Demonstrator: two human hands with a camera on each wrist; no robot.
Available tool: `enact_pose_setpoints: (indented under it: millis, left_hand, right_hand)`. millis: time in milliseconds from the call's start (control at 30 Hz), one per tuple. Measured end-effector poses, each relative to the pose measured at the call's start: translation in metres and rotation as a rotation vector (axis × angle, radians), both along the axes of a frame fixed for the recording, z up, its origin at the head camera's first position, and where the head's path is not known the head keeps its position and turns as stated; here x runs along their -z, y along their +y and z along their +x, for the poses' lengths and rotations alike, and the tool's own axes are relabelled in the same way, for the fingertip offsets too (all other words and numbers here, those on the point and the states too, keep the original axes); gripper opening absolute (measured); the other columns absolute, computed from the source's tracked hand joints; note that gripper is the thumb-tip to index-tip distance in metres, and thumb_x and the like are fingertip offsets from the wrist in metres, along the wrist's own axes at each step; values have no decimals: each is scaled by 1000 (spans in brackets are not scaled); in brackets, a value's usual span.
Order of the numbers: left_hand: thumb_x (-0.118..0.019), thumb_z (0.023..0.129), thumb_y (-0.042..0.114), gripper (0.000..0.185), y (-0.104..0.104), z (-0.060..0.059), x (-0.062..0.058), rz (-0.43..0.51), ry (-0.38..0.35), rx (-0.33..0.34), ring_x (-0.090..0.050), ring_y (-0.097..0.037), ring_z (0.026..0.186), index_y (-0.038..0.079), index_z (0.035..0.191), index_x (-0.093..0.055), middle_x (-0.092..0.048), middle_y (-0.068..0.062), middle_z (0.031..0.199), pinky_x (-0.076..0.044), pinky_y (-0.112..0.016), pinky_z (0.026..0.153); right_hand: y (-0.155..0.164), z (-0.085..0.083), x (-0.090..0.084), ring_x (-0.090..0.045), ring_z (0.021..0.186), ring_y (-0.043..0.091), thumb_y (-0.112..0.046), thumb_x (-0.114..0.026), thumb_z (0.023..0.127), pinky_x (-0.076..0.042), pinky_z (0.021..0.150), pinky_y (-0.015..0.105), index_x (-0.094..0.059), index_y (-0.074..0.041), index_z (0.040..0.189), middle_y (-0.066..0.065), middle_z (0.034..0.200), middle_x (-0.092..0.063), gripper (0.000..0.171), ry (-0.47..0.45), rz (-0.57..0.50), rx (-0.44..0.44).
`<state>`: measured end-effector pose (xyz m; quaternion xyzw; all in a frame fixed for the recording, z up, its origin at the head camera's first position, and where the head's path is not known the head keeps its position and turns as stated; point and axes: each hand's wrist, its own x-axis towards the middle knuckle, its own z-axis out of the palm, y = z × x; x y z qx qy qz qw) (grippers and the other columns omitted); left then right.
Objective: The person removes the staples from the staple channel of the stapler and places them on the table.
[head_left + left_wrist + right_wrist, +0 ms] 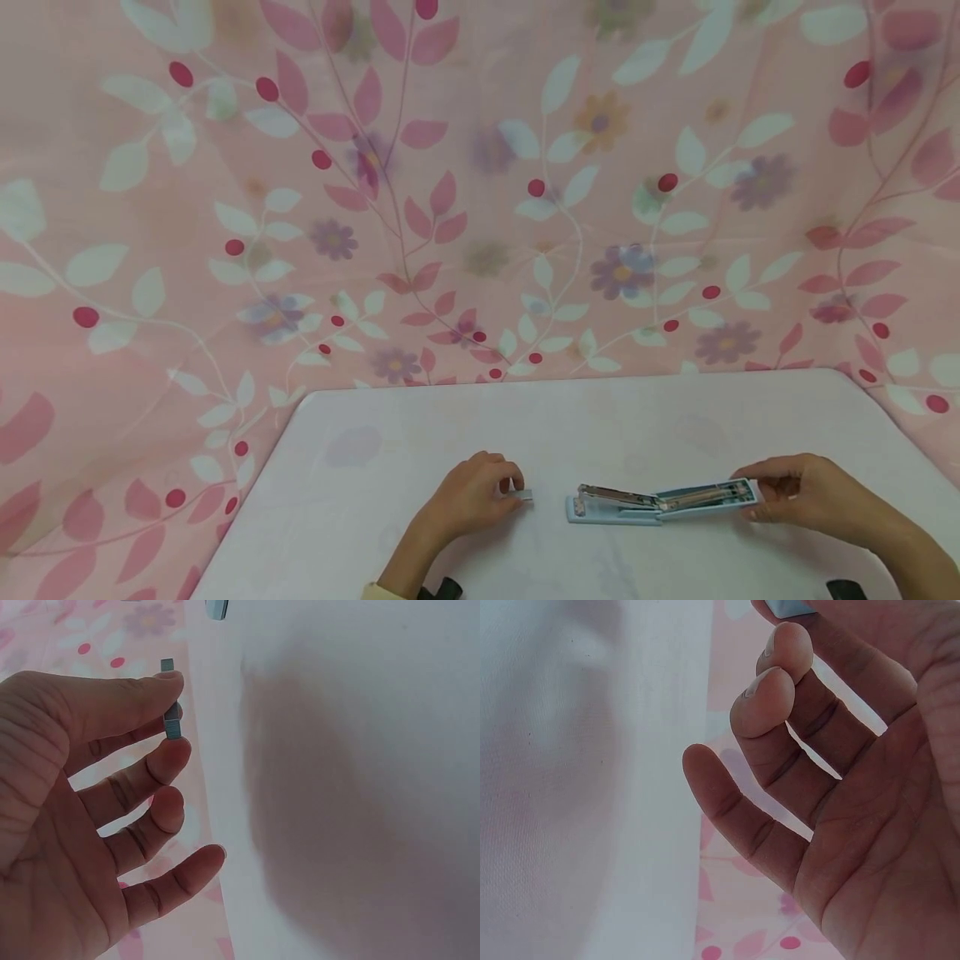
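Note:
A light blue stapler lies unfolded on the white table, its metal magazine tilted up over the base and its cover swung back to the right. My right hand pinches the far right end of that cover between thumb and fingers. Only a small corner of the stapler shows at the top of the right wrist view. To the left of the stapler, and apart from it, my left hand pinches a short strip of staples between thumb and index finger. The left hand's other fingers are loosely bent.
The white table spreads around both hands, with its far edge close to a pink floral curtain. Dark objects, partly cut off, show beneath each wrist at the bottom of the head view.

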<state>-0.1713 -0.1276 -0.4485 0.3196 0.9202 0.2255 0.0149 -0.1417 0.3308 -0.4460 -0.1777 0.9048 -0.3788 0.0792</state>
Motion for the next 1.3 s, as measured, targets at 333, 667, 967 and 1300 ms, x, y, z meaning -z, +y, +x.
enact_pose_setpoints:
  millis: [333,667,967,1300]
  left_hand:
    - [-79,81,18,10,-6,1,1,-31,-46,-22,-49,-4,75,22,88,-72,-57,14,77,-43,-22,65]
    - [-78,82,20,9,-11,-2,5,-72,-55,-21,-48,-4,75,22,89,-72,-57,15,77,-41,-23,65]
    - [-78,83,21,9,-14,0,4,-72,-88,-35,-47,-5,77,22,90,-72,-57,14,78,-41,-23,67]
    - [-78,82,21,9,-18,-2,10,-73,-95,-29,-45,-5,74,23,90,-73,-55,14,75,-39,-23,65]
  right_hand:
    - [0,1,1,-47,67,6,-24,-82,79,-41,54,24,-73,-1,108,-8,80,-54,38,5,-6,-6]
    - [-1,0,-1,-47,68,6,-21,-82,80,-42,56,24,-72,2,110,-3,84,-57,38,-28,5,-2]
    - [-1,0,-1,-47,68,6,-20,-82,80,-41,56,24,-72,3,110,-3,85,-57,39,-25,-6,0]
    - [-1,1,1,-47,68,6,-23,-82,79,-41,55,24,-72,0,109,-5,85,-58,39,-16,-16,-1]
